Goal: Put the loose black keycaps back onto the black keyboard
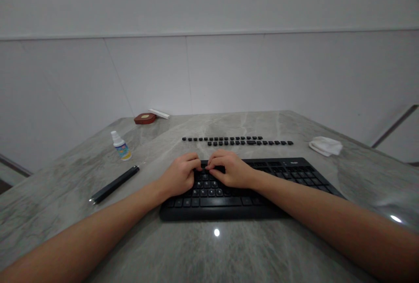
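Observation:
A black keyboard (225, 212) lies before me, slightly angled. Bare switch sockets (203, 192) show in its letter area where caps are off. My left hand (180, 174) rests over the upper left of the keyboard, its fingers curled at the top rows. Close beside it, my right hand (231, 170) has thumb and index finger pinched near the same spot. Anything small between the fingertips is hidden. Behind the keyboard, loose black keycaps stand in two lines, a back row (221, 139) and a front row (251, 142).
On the left are a white spray bottle (121, 147) with a colourful label and a black pen-like tool (114, 185). A reddish-brown case (145, 118) and a white strip (159, 113) lie by the wall. A folded white cloth (325, 146) sits at right on the grey marbled table (157, 248).

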### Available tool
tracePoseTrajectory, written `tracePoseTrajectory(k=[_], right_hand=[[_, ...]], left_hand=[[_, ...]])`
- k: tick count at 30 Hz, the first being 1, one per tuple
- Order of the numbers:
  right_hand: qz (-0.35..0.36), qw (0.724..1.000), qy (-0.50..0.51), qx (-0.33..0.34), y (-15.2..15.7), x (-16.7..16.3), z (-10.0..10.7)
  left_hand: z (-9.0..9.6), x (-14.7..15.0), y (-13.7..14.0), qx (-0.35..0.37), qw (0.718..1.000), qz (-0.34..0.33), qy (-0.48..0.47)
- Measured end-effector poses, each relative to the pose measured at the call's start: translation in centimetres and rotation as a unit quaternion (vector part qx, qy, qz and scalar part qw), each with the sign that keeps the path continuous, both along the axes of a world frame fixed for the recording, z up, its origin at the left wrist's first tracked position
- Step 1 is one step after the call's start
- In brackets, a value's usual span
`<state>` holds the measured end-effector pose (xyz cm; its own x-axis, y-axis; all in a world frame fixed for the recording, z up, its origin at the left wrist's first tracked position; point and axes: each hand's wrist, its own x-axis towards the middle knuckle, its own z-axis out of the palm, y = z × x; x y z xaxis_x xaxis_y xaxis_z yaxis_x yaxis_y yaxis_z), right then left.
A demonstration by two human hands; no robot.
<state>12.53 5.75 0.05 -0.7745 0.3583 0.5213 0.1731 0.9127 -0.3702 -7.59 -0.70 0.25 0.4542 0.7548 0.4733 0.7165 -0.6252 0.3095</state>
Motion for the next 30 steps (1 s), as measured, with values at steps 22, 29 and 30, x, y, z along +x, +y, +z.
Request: tracePoseTrajectory(k=[22, 29, 30], right_hand=[[0.027, 0.999, 0.02, -0.036, 0.19, -0.03, 0.11], [0.006, 0.999, 0.02, -0.036, 0.07, -0.17, 0.23], [0.003, 0.999, 0.021, -0.037, 0.04, -0.16, 0.29]], left_hand=[[0.0, -0.1, -0.03, 0.006, 1.0, -0.01, 0.008], [-0.18, -0.15, 0.06, 0.015, 1.0, -0.012, 0.005], [-0.17, -0.13, 0.06, 0.016, 1.0, -0.013, 0.004]])
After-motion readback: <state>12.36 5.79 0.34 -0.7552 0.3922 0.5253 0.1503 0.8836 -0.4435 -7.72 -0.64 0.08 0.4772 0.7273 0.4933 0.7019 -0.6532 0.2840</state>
